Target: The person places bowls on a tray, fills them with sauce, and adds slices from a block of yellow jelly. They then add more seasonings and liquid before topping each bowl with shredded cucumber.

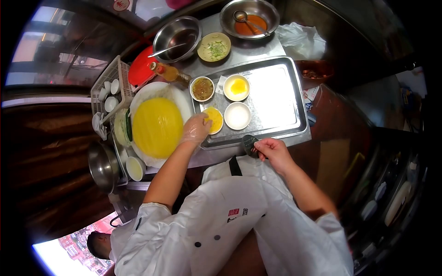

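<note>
My left hand [196,129], in a clear plastic glove, reaches over the left rim of a small white bowl [221,129] on the metal tray. Its bent fingertips are at the yellow food [214,118] in that bowl; whether they grip food or rim is hidden. My bare right hand [275,154] pinches a dark, flat, rounded thing [249,145] at the tray's near edge. Close by on the tray are a white bowl [237,116], a bowl with bright yellow contents [238,87] and a bowl of brownish food [202,89].
A large plate [186,103] with a yellow, film-covered round stands left of the metal tray [276,131]. Behind are a bottle [171,73], a bowl of green shreds [214,47] and two steel bowls [176,39]. Another person [103,246] is at lower left.
</note>
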Available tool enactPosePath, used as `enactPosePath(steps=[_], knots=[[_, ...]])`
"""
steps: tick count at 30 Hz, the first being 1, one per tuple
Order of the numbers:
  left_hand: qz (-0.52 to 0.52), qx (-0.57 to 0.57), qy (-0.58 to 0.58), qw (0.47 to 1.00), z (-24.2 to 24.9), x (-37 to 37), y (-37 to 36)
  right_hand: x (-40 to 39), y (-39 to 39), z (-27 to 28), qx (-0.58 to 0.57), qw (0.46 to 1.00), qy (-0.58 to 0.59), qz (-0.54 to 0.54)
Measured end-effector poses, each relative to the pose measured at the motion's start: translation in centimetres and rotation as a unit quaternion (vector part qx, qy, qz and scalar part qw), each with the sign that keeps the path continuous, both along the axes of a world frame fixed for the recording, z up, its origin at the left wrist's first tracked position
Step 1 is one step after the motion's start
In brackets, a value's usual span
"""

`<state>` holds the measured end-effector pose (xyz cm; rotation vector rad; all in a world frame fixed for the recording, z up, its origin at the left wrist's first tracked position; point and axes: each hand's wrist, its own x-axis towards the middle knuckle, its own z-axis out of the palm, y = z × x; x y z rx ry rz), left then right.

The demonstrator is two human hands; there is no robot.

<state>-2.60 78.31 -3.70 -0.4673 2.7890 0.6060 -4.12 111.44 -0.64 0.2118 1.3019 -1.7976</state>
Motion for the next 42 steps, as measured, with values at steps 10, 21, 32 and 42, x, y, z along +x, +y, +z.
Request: enactPosePath(steps=[10,21,32,42], knots=[[0.011,-0.093,0.016,0.995,-1.6,-2.5,0.8,0.0,0.6,0.1,0.016,1.000,0.000,0.001],[-0.216,0.034,-0.104,0.970,-3.6,-7.0,-2.2,-0.3,0.5,0.3,0.005,1.000,-0.007,-0.003],[-0.079,0.171,0.164,0.968,1.6,-0.9,-2.7,-0.2,0.6,-0.7,-0.010,1.000,-0.015,-0.025],[0.001,0.100,0.012,0.995,1.4,1.4,-1.9,-1.6,-0.9,0.3,0.005,1.000,0.000,0.030]])
